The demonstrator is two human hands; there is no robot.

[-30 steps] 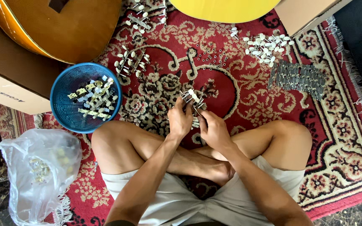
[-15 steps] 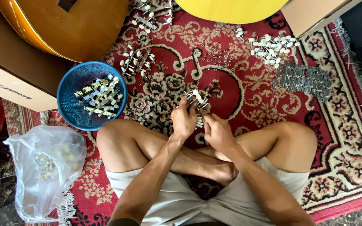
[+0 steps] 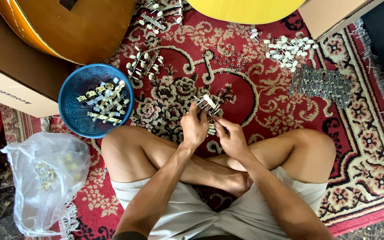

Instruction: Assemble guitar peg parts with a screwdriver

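I sit cross-legged on a red patterned rug (image 3: pixel 245 93). My left hand (image 3: pixel 194 129) grips a small metal tuning-machine strip with white knobs (image 3: pixel 206 103), held up over my shins. My right hand (image 3: pixel 231 138) pinches the same part from the right, fingertips at its lower end. A blue plastic basket (image 3: pixel 74 116) with several finished tuner strips stands to my left, by my knee.
Loose tuner strips (image 3: pixel 145 64), a pile of white knobs (image 3: pixel 287 49) and a row of metal plates (image 3: pixel 325 84) lie on the rug. A brown guitar body (image 3: pixel 72 31) rests on a cardboard box (image 3: pixel 5 89); a yellow guitar body (image 3: pixel 245 9) lies ahead. A clear plastic bag (image 3: pixel 45 178) sits at the left.
Both hands stay on the tuner part with only small finger shifts. The view has drifted slightly, so everything sits a little further right and down.
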